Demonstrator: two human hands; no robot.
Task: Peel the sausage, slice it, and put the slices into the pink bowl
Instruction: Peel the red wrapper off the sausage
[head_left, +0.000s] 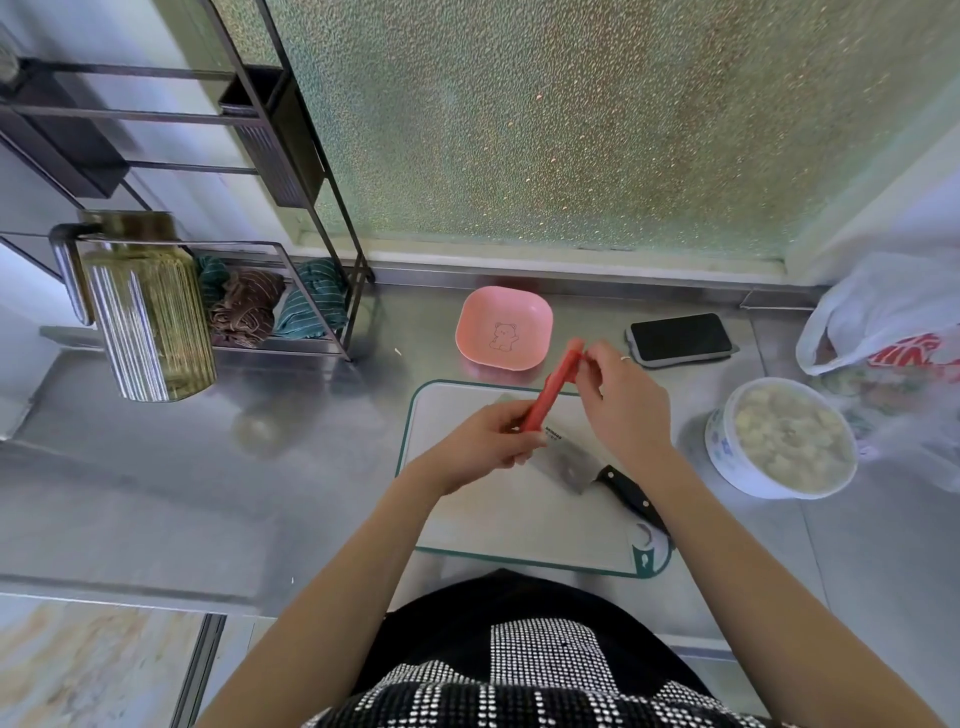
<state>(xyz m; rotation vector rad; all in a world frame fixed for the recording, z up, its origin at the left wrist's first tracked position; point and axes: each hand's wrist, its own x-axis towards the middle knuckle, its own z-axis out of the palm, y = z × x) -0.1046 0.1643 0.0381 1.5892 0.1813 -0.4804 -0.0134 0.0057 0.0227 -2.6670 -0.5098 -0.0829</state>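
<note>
Left hand (488, 441) gripped the smooth red sausage (553, 392) low. Right hand (621, 397) pinched its top end. Square pink bowl (504, 328) sat beyond.

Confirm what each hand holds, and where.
Both hold the sausage: left hand grips its near lower end, right hand pinches the far upper tip.

The left hand (491, 441) hides the sausage's (553, 392) lower end and part of the cleaver (566, 462) blade, while the plastic bag (883, 322) runs off the right edge.
</note>
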